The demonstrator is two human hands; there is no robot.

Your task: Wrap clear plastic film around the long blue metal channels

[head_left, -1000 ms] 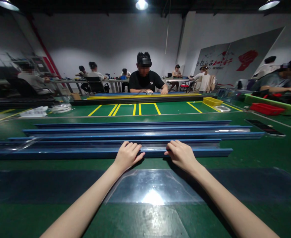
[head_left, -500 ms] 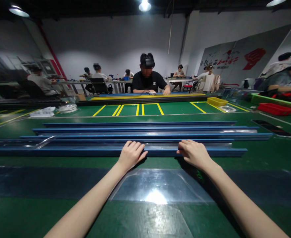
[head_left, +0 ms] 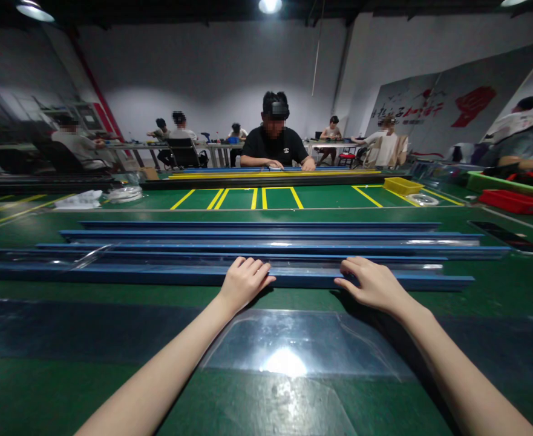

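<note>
A long blue U-shaped channel [head_left: 307, 281], with clear plastic film inside, lies across the table in front of me. My left hand [head_left: 247, 280] grips it near the middle, fingers curled over into the trough and thumb along the near edge. Farther right, my right hand [head_left: 370, 281] holds the same channel, its fingers bent over the far side and its thumb at the near wall. The fingertips are partly hidden in the trough. Just behind lie more blue channels [head_left: 293, 247], parallel to this one. Under my forearms stretches a flat clear plastic strip [head_left: 302, 333].
A dark phone [head_left: 511, 237] lies right of the channels. Farther back are a yellow tray [head_left: 402, 186], a red bin [head_left: 515, 200] and a coil [head_left: 124, 194]. Across the green table [head_left: 230, 201], a co-worker [head_left: 273, 142] handles long yellow and blue profiles.
The near channel has slid a little to the right. My right hand has shifted right, with its thumb and fingers farther apart. My left hand stays nearly in place on the channel.
</note>
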